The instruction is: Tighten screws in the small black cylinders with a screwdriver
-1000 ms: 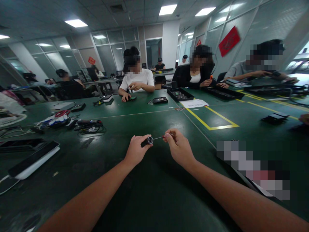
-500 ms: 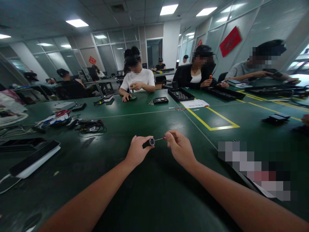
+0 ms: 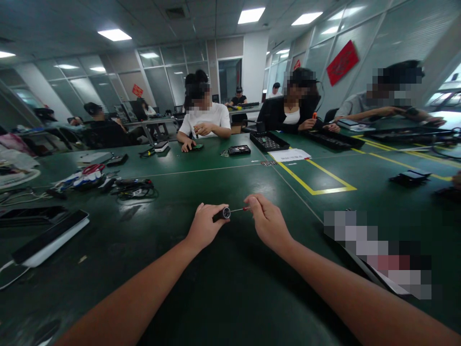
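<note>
My left hand (image 3: 203, 227) is closed round a small black cylinder (image 3: 221, 214) with a round silvery end facing me. My right hand (image 3: 267, 222) pinches a thin screwdriver (image 3: 239, 209) with a red handle. Its metal tip reaches the cylinder's end. Both hands hover just above the dark green table (image 3: 223, 288) in the middle of the view.
A black-and-white flat device (image 3: 50, 238) lies at the left. Cables and tools (image 3: 108, 185) sit beyond it. Yellow tape (image 3: 317, 180) marks a box on the right. Black trays (image 3: 268, 141) and other people sit across the table. A blurred item (image 3: 378, 254) lies by my right arm.
My right hand has drawn slightly closer to the cylinder and the visible shaft has shortened. Both hands sit a little lower in view.
</note>
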`<state>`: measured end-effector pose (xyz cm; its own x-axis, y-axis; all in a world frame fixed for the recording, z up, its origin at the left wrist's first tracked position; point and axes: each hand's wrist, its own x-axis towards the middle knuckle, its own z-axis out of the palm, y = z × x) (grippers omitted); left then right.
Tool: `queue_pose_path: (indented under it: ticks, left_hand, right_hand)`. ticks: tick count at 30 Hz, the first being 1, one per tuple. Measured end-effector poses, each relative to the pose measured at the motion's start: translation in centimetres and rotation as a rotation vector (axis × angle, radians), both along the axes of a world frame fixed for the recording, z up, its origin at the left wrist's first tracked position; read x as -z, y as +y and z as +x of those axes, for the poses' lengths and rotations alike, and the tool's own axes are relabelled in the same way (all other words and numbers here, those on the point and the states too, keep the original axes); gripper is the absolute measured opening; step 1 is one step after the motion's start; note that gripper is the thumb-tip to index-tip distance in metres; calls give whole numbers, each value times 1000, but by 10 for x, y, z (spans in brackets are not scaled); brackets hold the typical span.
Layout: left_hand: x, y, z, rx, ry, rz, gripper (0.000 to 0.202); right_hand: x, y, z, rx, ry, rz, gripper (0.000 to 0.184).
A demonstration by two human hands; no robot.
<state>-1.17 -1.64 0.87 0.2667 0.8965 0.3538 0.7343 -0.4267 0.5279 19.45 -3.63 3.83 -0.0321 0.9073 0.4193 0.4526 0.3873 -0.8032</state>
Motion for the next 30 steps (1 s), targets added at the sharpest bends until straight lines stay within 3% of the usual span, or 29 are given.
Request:
queue_pose_path:
  ticks: [5, 11, 14, 21, 26, 30]
  left_hand:
    - [-2, -2, 0, -18, -15, 4, 35]
    - [-5, 0, -1, -7, 37, 67, 34]
    - [-2, 3, -4, -37, 38, 39, 35]
    - [-2, 4, -3, -48, 13, 17, 32]
    - [-7, 0, 1, -59, -103, -5, 30]
    - [-17, -5, 2, 7, -72, -45, 35]
  right_hand:
    - [5, 8, -2, 15, 243, -33, 23]
    - [16, 29, 2, 47, 782, -356, 31]
    - [19, 31, 2, 107, 744, -305, 28]
    - [15, 21, -1, 142, 437, -140, 29]
    - [8, 17, 1, 142, 419, -73, 22]
    - [4, 12, 3, 138, 396, -11, 23]
